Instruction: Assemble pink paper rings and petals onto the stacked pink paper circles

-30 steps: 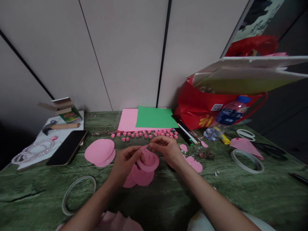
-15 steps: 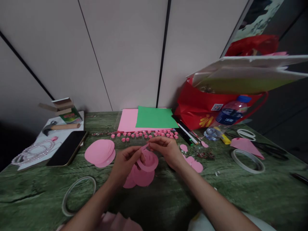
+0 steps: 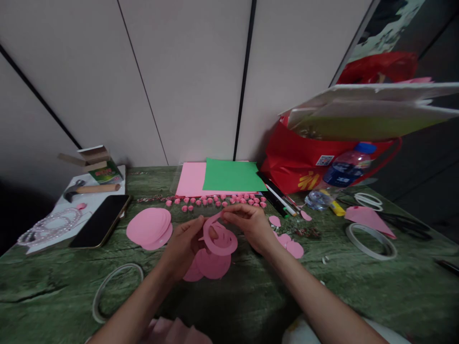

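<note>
A pink paper spiral point(image 3: 226, 246) hangs in loops between my hands above the table. My right hand point(image 3: 247, 222) pinches its outer end between thumb and fingertips. On the other side my left hand point(image 3: 188, 241) is closed on the spiral, its fingers partly hidden behind the paper. Below them lie several pink paper discs point(image 3: 214, 265). Left of my left hand rests a stack of pink paper circles point(image 3: 148, 227). Small rolled pink paper flowers point(image 3: 222, 197) stand in rows beyond my hands. Pink petal-shaped pieces point(image 3: 294, 249) lie to the right of my right hand.
Green paper point(image 3: 234, 175) lies over pink sheets at the back. Tape rolls point(image 3: 373, 242) sit at both sides. A phone point(image 3: 100, 222), a hammer point(image 3: 93, 188) and bead strings point(image 3: 53, 227) are on the left. A water bottle point(image 3: 339, 177) leans by a red bag point(image 3: 287, 157) at right.
The strip's outer end has been drawn out, so a wider loop now shows between my hands. My left fingers have shifted slightly left and back from the right fingertips.
</note>
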The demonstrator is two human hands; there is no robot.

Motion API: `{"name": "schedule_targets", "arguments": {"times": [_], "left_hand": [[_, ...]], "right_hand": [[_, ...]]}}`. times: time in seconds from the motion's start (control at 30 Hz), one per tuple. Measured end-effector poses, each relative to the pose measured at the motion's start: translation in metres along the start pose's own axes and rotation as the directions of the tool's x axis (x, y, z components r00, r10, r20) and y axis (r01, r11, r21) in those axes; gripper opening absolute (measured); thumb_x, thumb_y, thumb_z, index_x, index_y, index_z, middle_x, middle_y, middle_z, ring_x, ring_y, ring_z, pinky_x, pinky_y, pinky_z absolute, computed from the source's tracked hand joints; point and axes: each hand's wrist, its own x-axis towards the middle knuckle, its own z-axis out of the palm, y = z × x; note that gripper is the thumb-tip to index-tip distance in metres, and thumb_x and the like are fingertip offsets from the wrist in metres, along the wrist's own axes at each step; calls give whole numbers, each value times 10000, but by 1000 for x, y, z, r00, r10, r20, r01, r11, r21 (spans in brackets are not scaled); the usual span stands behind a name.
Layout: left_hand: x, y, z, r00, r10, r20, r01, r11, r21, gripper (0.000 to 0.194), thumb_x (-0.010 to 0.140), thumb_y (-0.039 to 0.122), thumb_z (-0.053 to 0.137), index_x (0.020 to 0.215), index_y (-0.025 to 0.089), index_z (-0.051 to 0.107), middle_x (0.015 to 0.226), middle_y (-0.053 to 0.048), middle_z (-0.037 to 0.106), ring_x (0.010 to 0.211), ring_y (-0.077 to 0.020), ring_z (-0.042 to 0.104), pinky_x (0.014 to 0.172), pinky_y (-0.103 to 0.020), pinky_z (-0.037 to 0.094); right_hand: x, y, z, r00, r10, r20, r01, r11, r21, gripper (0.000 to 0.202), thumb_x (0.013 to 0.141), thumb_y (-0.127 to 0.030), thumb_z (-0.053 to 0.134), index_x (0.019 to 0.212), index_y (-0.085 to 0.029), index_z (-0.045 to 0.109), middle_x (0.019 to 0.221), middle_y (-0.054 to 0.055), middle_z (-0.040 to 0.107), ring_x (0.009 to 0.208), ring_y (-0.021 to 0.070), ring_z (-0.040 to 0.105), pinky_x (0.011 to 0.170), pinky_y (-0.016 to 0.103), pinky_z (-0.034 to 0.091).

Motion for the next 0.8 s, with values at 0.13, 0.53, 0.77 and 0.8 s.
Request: {"name": "schedule_targets", "arguments": {"times": [0.13,0.53,0.77,0.8], "left_hand": [[1,1,-3,999,-38,-2,38,996,-78,270,771,321,565,657,87,636,636,-55,613,538,-105,515,466,-198,408],[6,-3,-9,1000,-20,13,21,994,-104,194,734,275,633,796,93,658,625,-34,608,531,-75,499,502,-168,405],[3,0,-6,999,-2,49,3,1000,-29,316,764,372,575,666,79,645,593,-46,585,498,-84,485,444,-180,401],[2,0,-6,999,-4,51,5,1000,-19,322,771,387,561,713,85,653,595,-40,580,488,-82,478,425,-179,392]], "right_hand": [[1,3,0,999,19,28,-21,999,43,134,626,-253,707,751,-205,697,699,3,691,641,119,633,671,273,508],[2,9,-2,999,33,34,-35,998,49,135,642,-266,694,756,-194,683,715,13,693,635,115,626,674,268,508],[1,10,0,999,33,-24,-33,999,5,175,606,-282,717,739,-179,670,664,12,679,601,127,616,629,281,510],[1,9,0,999,29,-32,-29,1000,1,168,601,-275,721,729,-180,666,649,7,672,589,122,608,610,272,506]]}}
